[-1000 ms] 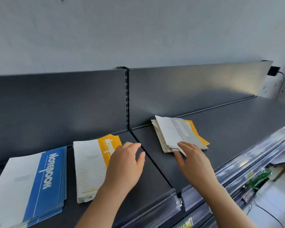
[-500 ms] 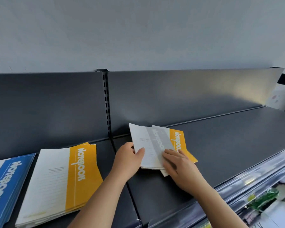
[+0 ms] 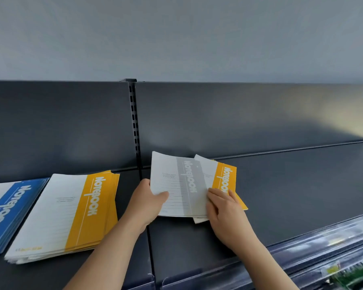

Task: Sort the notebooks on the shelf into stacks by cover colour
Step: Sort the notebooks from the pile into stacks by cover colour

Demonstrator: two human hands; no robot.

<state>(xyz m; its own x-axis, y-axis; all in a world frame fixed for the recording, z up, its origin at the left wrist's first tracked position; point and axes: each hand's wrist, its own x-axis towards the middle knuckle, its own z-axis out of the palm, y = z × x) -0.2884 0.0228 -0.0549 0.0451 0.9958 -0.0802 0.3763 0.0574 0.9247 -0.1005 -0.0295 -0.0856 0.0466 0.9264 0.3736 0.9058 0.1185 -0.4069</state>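
Observation:
A small mixed pile lies on the dark shelf (image 3: 281, 185) right of the upright. On top is a grey-banded notebook (image 3: 180, 181); a yellow-banded notebook (image 3: 224, 176) sticks out beneath it on the right. My left hand (image 3: 147, 201) grips the grey notebook's left edge, thumb on the cover. My right hand (image 3: 224, 208) rests on the pile's right side, fingertips at the grey notebook's edge over the yellow one. To the left lie a stack of yellow notebooks (image 3: 71, 212) and a stack of blue notebooks (image 3: 4, 208).
A slotted upright (image 3: 134, 122) divides the shelf's back panel. Clear plastic price rails (image 3: 302, 248) run along the front edge. The shelf stretches bare to the right of the mixed pile. Green packaging (image 3: 352, 273) shows on a lower level.
My left hand left the yellow stack, moved right and took the grey notebook's left edge. My right hand stayed on the pile. The camera view shifted left and nearer.

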